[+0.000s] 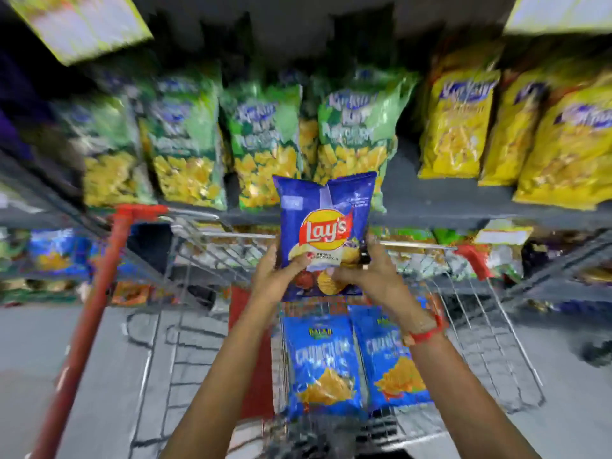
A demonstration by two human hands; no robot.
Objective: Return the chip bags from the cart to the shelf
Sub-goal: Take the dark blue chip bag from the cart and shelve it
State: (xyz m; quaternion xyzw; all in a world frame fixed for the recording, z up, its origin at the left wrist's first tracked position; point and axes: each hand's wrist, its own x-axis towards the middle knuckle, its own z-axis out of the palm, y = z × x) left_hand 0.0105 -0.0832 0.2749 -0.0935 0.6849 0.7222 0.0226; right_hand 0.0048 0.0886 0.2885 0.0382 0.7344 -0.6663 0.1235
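A blue Lay's chip bag (326,223) is held upright above the wire cart (490,329), in front of the grey shelf (447,202). My left hand (273,276) grips its lower left corner and my right hand (371,273) grips its lower right edge. Two light-blue chip bags lie flat in the cart below my arms, one on the left (321,362) and one on the right (392,356), partly covered by my right wrist. The view is blurred.
Green chip bags (261,140) and yellow chip bags (460,124) stand in rows on the shelf. A bare shelf gap (404,167) lies between them. The cart's red handle (96,313) runs down the left. Lower shelves (56,253) hold more snack packs.
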